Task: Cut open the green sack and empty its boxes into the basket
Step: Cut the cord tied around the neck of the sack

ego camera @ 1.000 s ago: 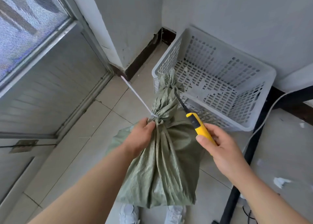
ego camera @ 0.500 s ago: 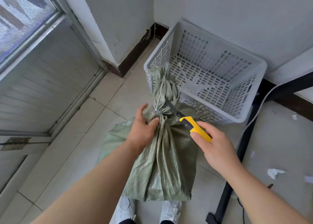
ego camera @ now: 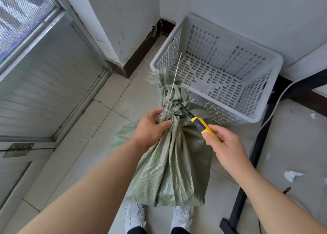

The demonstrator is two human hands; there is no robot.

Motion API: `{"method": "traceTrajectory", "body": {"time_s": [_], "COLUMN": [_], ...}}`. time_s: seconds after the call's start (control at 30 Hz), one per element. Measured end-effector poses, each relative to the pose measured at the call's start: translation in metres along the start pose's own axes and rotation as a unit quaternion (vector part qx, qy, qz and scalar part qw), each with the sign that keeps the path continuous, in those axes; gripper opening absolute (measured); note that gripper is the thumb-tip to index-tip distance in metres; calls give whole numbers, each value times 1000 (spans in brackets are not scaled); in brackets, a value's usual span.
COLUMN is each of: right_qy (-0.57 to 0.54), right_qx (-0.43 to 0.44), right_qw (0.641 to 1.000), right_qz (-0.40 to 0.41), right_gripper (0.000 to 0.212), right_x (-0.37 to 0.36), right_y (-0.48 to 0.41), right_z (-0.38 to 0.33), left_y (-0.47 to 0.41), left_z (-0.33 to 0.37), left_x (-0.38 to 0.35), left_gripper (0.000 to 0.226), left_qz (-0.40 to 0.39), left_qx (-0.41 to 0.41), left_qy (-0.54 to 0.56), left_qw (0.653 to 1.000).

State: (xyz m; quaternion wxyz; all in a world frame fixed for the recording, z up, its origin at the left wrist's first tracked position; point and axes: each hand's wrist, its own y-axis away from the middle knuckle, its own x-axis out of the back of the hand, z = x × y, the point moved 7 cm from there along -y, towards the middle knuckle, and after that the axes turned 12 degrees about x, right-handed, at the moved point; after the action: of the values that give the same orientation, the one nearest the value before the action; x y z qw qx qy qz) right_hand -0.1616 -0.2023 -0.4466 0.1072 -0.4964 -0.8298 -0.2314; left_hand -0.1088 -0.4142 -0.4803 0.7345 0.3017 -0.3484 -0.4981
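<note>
Green woven plastic sack [ego camera: 169, 163]: neck clenched by left hand [ego camera: 150, 127]; right hand [ego camera: 224, 147] grips yellow utility knife [ego camera: 203, 127] at white zip tie [ego camera: 172, 87]. Next: sever tie.

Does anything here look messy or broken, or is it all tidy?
A few things. Torn white paper scraps litter the floor at right. The green sack has a frayed top edge above the white zip tie. The paint on the wall corner is cracked and chipped. The gray basket looks intact.

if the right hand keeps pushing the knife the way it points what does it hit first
The right hand aims the knife up-left; its blade already seems to meet the green sack neck by the zip tie.
</note>
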Motion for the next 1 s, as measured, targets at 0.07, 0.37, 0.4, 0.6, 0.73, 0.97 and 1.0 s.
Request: {"method": "traceTrajectory", "body": {"time_s": [0.07,0.37,0.4,0.6,0.73,0.97,1.0], "right_qy": [-7,32,32,28,76,238,243], "right_qx": [8,-3,-4,-16,1,31,29], "right_qw": [1000,998,997,999,997,968,967], "right_qz": [10,-61,-64,-24,-28,-72,-73], "right_gripper": [16,19,19,18,24,34,34], "right_x": [2,-8,-10,1,10,13,13], "right_y": [5,-11,-11,-8,4,10,10], "right_z": [-4,-1,-1,7,3,-19,-20], "left_y": [-2,17,19,15,6,6,6], "left_z": [-1,19,23,18,12,14,15], "left_x": [0,4,3,0,0,-2,-2], "left_gripper": [44,67,67,50,53,53,53], "left_qz": [3,0,-8,12,41,56,55], "left_qx": [-3,-85,-90,-56,-16,-23,-29], "left_qy": [14,-38,-46,-35,-33,-39,-40], "left_qw": [1000,996,995,998,998,997,997]}}
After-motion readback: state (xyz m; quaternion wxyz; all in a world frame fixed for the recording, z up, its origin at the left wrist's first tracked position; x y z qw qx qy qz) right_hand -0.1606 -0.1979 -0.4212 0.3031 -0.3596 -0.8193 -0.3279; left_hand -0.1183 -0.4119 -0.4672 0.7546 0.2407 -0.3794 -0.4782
